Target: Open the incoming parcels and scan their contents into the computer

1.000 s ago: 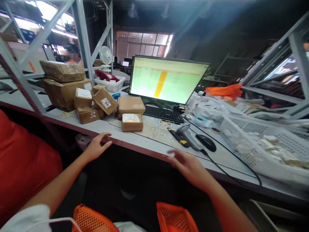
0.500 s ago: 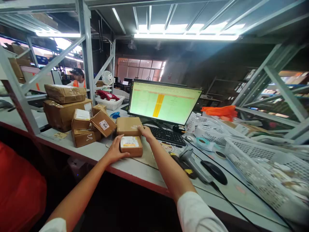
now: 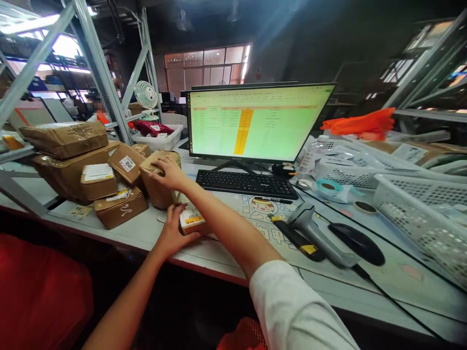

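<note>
My left hand (image 3: 174, 232) is closed around the left side of a small cardboard box (image 3: 192, 228) with a white and yellow label, which rests at the desk's front edge. My right forearm crosses over and hides part of this box. Further left, my right hand (image 3: 168, 173) grips the top of a larger brown cardboard box (image 3: 157, 190) that stands on end beside a pile of parcels. In that pile, a tilted box with a white label (image 3: 127, 164) leans behind a small labelled box (image 3: 98, 182), and a flatter box (image 3: 122, 208) lies in front.
A monitor (image 3: 251, 121) stands behind a black keyboard (image 3: 244, 182). To the right lie a yellow-black utility knife (image 3: 297, 238), a grey barcode scanner (image 3: 324, 238), a black mouse (image 3: 357, 242) and a white plastic basket (image 3: 419, 218). A metal upright (image 3: 100, 68) rises at the left.
My right hand has moved left with the larger box, which lay flat behind the small box and now stands on end by the pile. The camera view has tilted down and come closer.
</note>
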